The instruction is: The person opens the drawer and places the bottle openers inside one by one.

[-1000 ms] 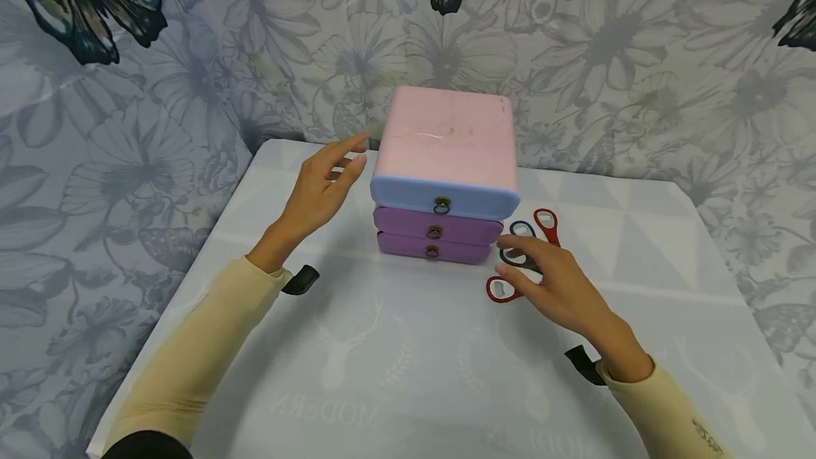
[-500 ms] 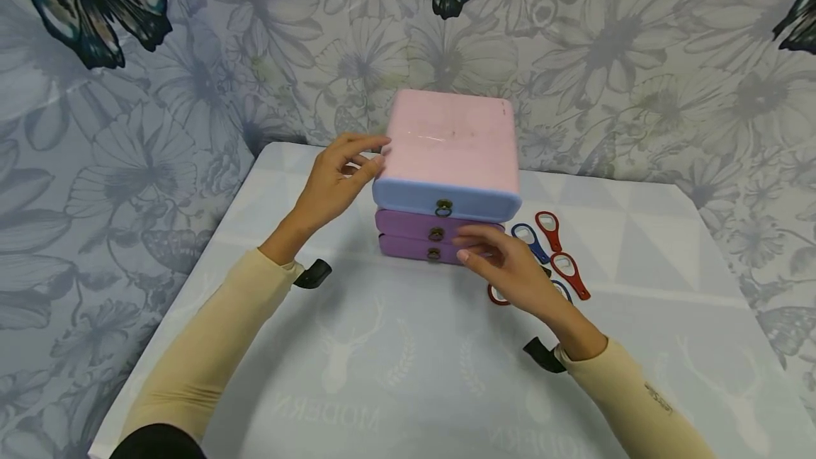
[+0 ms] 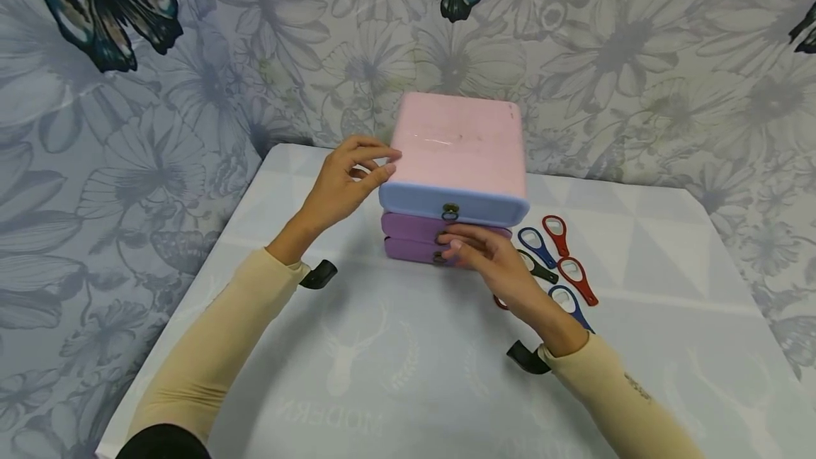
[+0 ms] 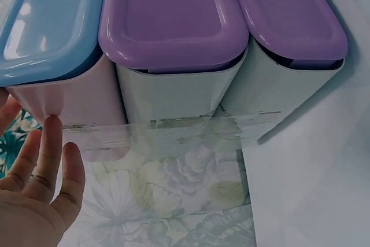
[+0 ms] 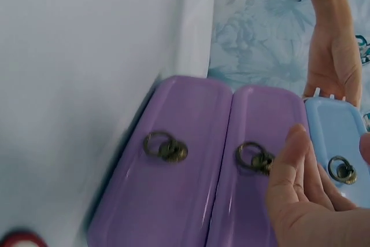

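A three-tier mini drawer unit (image 3: 455,140) stands on the table, its pink top box fitted with a blue drawer front (image 3: 414,202) over two purple drawer fronts (image 3: 408,227). My left hand (image 3: 347,179) touches the upper left side of the pink box with its fingertips. In the left wrist view, the left fingers (image 4: 51,143) lie against that box just below the blue front. My right hand (image 3: 500,268) is at the middle purple drawer, its fingers loosely bent beside the brass ring pull (image 5: 251,157). No grip on the ring shows.
Several small tools with oval loop heads and short handles lie right of the unit, among them a red one (image 3: 579,280), a blue one (image 3: 537,246) and a green one (image 3: 542,273). The white table (image 3: 421,388) meets a floral wall (image 3: 605,91) behind.
My right hand has moved left from above the loop-headed tools to the purple drawers' front. My left hand has come right, from beside the unit to touching its side.
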### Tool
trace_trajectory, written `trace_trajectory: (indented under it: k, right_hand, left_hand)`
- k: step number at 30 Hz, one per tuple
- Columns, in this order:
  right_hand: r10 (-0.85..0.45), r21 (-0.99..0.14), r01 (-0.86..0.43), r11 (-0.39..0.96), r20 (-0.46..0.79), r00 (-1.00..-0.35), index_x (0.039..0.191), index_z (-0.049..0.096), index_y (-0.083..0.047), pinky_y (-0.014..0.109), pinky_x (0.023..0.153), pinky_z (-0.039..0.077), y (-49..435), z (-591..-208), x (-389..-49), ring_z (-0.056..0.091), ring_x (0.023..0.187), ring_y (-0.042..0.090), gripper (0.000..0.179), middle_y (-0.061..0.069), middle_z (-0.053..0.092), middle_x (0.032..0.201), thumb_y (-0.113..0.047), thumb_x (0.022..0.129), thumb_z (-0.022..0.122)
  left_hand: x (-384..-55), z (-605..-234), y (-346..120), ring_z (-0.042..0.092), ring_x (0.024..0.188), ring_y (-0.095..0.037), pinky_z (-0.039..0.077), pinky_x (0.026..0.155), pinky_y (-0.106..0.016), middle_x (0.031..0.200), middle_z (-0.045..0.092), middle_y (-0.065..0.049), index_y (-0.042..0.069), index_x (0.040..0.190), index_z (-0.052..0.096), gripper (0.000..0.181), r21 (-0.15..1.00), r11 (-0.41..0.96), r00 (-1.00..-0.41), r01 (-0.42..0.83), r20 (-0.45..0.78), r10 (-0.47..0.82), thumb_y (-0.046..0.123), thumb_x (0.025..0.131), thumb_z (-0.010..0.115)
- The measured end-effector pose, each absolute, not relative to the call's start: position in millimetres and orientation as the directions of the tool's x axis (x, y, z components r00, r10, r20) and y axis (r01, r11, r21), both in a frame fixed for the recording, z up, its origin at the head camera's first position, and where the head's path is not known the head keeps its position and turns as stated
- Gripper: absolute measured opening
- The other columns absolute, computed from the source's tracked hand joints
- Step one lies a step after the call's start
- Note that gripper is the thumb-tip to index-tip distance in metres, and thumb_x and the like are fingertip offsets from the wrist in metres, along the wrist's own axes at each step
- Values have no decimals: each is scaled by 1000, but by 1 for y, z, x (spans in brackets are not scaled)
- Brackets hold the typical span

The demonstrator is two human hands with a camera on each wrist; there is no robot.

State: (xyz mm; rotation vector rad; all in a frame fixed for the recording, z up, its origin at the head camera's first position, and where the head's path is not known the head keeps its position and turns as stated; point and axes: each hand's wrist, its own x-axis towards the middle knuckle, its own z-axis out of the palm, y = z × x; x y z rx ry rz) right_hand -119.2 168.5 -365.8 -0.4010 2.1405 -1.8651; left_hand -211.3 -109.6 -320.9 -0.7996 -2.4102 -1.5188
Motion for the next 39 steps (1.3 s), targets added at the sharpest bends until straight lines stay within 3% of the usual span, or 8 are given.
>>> trace_trajectory:
  k: [4, 11, 18, 25, 31, 39]
  right_hand:
    - [-369, -993, 12, 117, -55, -928, 141, 54, -5, 32, 98, 56, 166, -364, -120, 63, 121, 30, 46, 13, 62, 137, -32, 105, 55]
    - [-346, -996, 33, 88, -62, -936, 140, 55, -2, 50, 104, 50, 162, -361, -121, 60, 122, 39, 46, 18, 63, 135, -31, 105, 54]
    - [-323, -997, 30, 73, -52, -945, 139, 55, 0, 31, 93, 57, 157, -362, -122, 68, 112, 24, 42, 22, 62, 134, -25, 106, 53]
    - [-285, -998, 9, 66, -28, -958, 132, 59, 4, 28, 86, 59, 151, -361, -125, 71, 105, 25, 40, 21, 68, 123, -25, 105, 55]
    - [-263, -998, -1, 59, -14, -965, 124, 62, 7, 27, 80, 58, 146, -360, -127, 72, 90, 15, 40, 9, 74, 106, -27, 104, 56]
    - [-248, -998, -48, 38, 37, -968, 119, 62, 12, 27, 78, 59, 143, -361, -129, 72, 86, 20, 36, 4, 74, 98, -21, 104, 57]
  left_hand:
    - [-211, -321, -109, 61, 94, -15, 56, 86, -34, 126, 58, -2, 15, 122, 73, 26, 779, 328, -836, 534, 429, 341, 23, 98, 67]
    - [-211, -322, -109, 61, 94, -13, 55, 86, -32, 126, 58, -1, 15, 122, 73, 27, 778, 338, -839, 530, 422, 342, 23, 97, 68]
    - [-212, -322, -110, 61, 94, -13, 56, 88, -33, 125, 59, 0, 15, 123, 72, 28, 782, 336, -841, 525, 416, 345, 24, 98, 67]
    - [-210, -322, -111, 63, 96, -17, 57, 86, -37, 124, 59, -1, 16, 124, 72, 29, 794, 341, -854, 503, 396, 337, 25, 98, 67]
    - [-211, -323, -111, 65, 95, -19, 56, 82, -37, 124, 59, -3, 16, 125, 72, 28, 803, 330, -857, 496, 390, 337, 23, 98, 67]
    - [-212, -323, -111, 65, 93, -20, 56, 80, -40, 122, 59, -4, 15, 124, 72, 28, 807, 312, -851, 502, 397, 344, 22, 98, 67]
